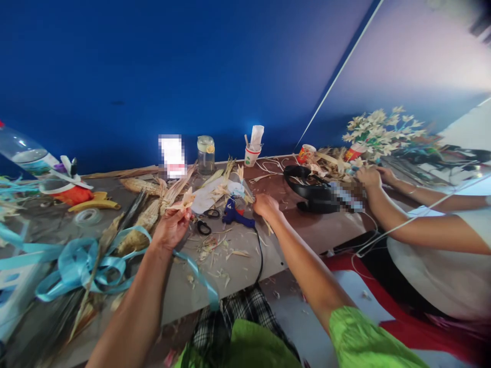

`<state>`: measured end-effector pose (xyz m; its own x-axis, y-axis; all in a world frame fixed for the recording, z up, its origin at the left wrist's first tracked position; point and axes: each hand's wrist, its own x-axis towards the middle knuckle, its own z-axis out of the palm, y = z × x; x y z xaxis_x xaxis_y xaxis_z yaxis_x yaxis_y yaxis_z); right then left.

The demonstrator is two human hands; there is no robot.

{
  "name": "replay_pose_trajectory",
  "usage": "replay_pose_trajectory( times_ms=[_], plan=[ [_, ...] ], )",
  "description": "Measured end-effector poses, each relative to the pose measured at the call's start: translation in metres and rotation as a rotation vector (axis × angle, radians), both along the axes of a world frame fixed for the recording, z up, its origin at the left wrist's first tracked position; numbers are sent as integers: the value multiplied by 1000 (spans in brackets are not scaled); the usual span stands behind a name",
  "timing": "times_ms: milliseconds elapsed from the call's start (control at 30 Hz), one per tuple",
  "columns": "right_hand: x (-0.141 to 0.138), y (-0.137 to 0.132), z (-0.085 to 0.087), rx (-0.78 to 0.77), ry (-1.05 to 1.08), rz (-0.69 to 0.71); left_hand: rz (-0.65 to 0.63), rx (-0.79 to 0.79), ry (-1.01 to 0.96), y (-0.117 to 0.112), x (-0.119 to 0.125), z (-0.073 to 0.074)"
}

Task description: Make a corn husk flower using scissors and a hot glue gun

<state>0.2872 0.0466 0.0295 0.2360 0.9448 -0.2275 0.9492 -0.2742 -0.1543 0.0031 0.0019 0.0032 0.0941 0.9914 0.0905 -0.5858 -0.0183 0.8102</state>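
Observation:
My left hand [173,227] pinches a pale corn-husk flower [187,198] between thumb and fingers, raised above the table. My right hand [267,207] rests closed near the table's middle; a pale strip [267,226] shows below it, and I cannot make out what its fingers hold. Between the hands lies a blue hot glue gun [232,213], its black cord running to the table's front edge. Scissors with black handles [204,227] lie left of the gun. Behind it are loose husk pieces [219,190] and a whitish sheet [205,200].
Blue ribbon [88,266] and corn cobs [148,214] spread on the left, near a tape roll [87,217]. A jar [206,156] and a paper cup [252,156] stand at the back. On the right are a black headset [312,191] and another person's hands [369,177].

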Motion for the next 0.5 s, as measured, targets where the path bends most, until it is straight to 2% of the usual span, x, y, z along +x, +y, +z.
replay_pose_trajectory(
  times_ms=[167, 333, 367, 433, 500],
  plan=[
    [4, 5, -7, 8, 25, -16, 4, -5, -2, -2, 0, -1],
    [34, 3, 11, 153, 43, -49, 0, -52, -27, -1, 1, -4],
    [39, 1, 15, 231, 56, -70, 2, -64, -35, -1, 1, -4],
    [41, -2, 23, 487, 173, -122, -1, -83, -51, -1, 2, -3],
    [28, -7, 28, 690, 424, -128, -20, -89, -55, -3, 3, -2]
  ],
)
